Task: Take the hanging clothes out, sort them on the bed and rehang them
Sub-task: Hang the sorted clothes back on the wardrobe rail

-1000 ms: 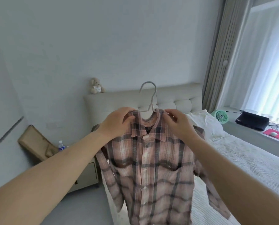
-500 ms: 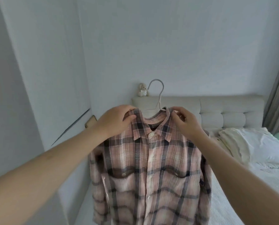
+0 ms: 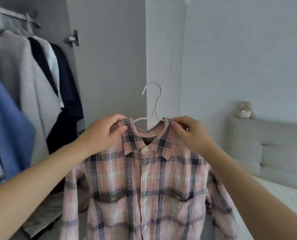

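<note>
A pink plaid shirt (image 3: 144, 184) hangs on a white hanger (image 3: 155, 103), held up in front of me at chest height. My left hand (image 3: 102, 134) grips the shirt's left shoulder by the collar. My right hand (image 3: 189, 134) pinches the right shoulder by the collar. The hanger's hook stands free above the collar. At the left, an open wardrobe has a rail (image 3: 14, 14) with several hung garments: a blue one (image 3: 7, 122), a grey one (image 3: 28, 80) and a dark navy one (image 3: 64, 104). The bed (image 3: 286, 200) lies at the right.
A wardrobe door or panel (image 3: 109, 58) with a hinge (image 3: 73, 38) stands behind the shirt. A padded headboard (image 3: 268, 148) with a small teddy bear (image 3: 245, 110) on top is at the right. Folded cloth lies low in the wardrobe (image 3: 45, 215).
My view has swung left from the bed toward the wardrobe, bringing the rail and hung clothes into sight. Both hands keep the same hold on the plaid shirt.
</note>
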